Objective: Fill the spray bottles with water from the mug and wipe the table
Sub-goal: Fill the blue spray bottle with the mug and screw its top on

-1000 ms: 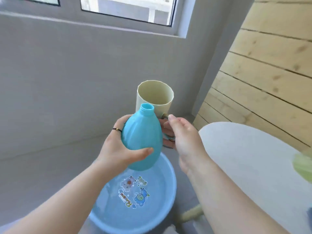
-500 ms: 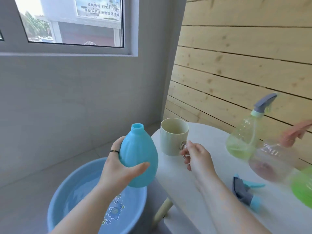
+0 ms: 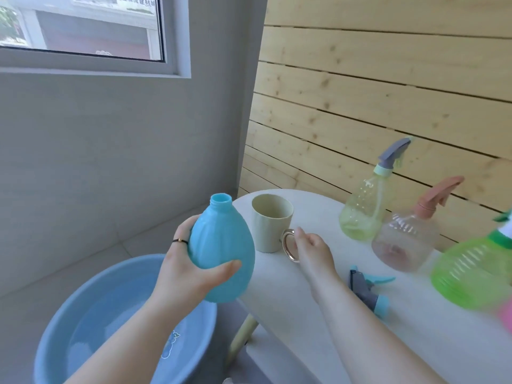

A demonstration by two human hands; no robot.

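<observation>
White round table (image 3: 318, 295): right half of the scene, mug and spray bottles standing on it.
Blue plastic basin (image 3: 63, 322): near left, on the floor, water inside.
Opaque blue capless bottle (image 3: 221, 253): upright, gripped by left hand (image 3: 182, 270), above the basin's right rim.
Cream mug (image 3: 270, 223): far left of the table.
Right hand (image 3: 313, 250): fingers loosely open beside the mug's metal ring handle (image 3: 289, 245); contact unclear.
Blue-grey spray head (image 3: 368, 291): lying near right of that hand.
</observation>
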